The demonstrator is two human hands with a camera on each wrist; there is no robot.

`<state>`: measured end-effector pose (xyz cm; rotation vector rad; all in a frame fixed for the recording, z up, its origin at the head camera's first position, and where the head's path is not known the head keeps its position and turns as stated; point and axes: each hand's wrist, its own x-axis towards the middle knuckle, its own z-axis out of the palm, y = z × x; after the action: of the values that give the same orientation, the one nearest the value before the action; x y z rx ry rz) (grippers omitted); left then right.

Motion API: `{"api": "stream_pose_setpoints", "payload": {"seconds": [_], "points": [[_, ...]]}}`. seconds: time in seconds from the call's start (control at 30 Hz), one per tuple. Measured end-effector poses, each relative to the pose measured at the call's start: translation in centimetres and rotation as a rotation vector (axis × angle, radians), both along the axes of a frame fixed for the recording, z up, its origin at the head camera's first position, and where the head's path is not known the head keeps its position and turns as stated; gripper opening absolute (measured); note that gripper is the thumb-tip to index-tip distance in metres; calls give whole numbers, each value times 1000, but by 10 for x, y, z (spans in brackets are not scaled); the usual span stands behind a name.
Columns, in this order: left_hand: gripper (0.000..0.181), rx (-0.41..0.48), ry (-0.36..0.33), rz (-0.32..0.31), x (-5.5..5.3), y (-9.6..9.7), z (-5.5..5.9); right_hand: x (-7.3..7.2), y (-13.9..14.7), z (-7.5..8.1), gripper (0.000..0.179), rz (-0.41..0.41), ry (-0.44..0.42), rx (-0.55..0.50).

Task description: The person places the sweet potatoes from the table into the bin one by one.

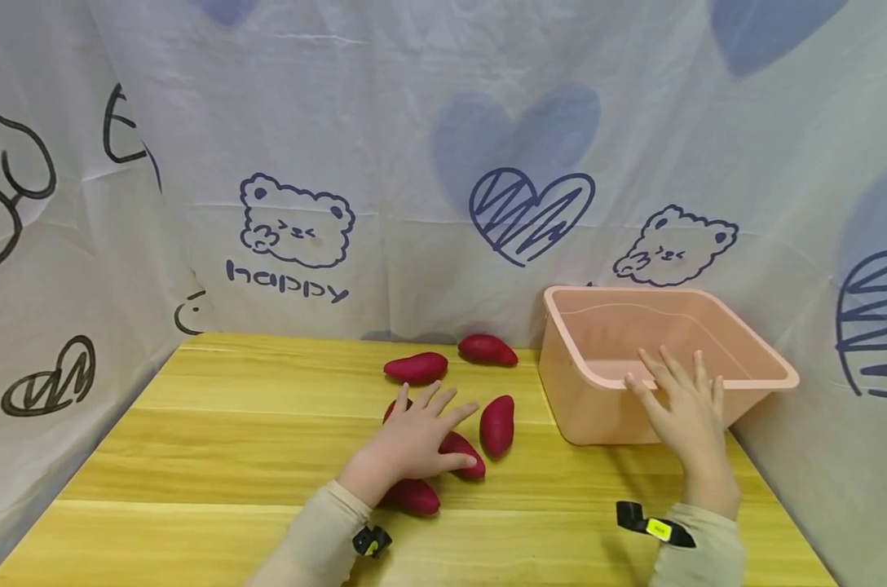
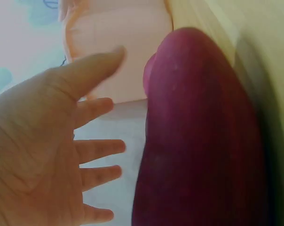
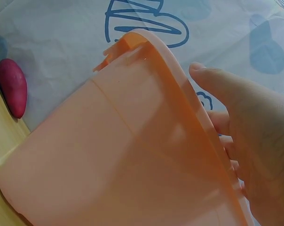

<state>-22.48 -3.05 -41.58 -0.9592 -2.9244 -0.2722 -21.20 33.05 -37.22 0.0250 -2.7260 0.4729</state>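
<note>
Several dark red sweet potatoes lie on the wooden table. My left hand (image 1: 414, 434) hovers over the group with fingers spread and nothing in its grasp. It partly covers one sweet potato (image 1: 461, 456); another (image 1: 411, 496) lies by the wrist, and a third (image 1: 497, 426) sits to the right of the thumb. The left wrist view has a sweet potato (image 2: 198, 136) large and close, beside the straight fingers. Over the near rim of a pink plastic bin (image 1: 597, 412) reaches my right hand (image 1: 686, 414), its fingers extended. In the right wrist view, its fingers lie along the bin's rim.
Two more sweet potatoes, one on the left (image 1: 417, 368) and one on the right (image 1: 487, 350), lie near the table's back edge. White cloth (image 1: 414, 269) with printed bears and hearts hangs behind the table (image 1: 216, 456) and along both sides. The bin stands at the right.
</note>
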Motion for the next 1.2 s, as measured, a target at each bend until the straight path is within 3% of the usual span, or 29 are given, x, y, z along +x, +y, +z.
{"api": "stream_pose_setpoints", "payload": {"seconds": [0.23,0.37,0.77,1.2], "points": [[65,-114,-74,-6,6,7,-8,1,-1,-1,59,2,4,-6],[64,-151,-83,-2,8,10,-10,1,-3,0,61,-2,-2,-12],[53,-190,-17,-38,17,21,-16,1,-2,-1,58,2,29,-10],[32,-145,63,-41,21,23,-19,1,-2,0,60,-4,2,-24]]}}
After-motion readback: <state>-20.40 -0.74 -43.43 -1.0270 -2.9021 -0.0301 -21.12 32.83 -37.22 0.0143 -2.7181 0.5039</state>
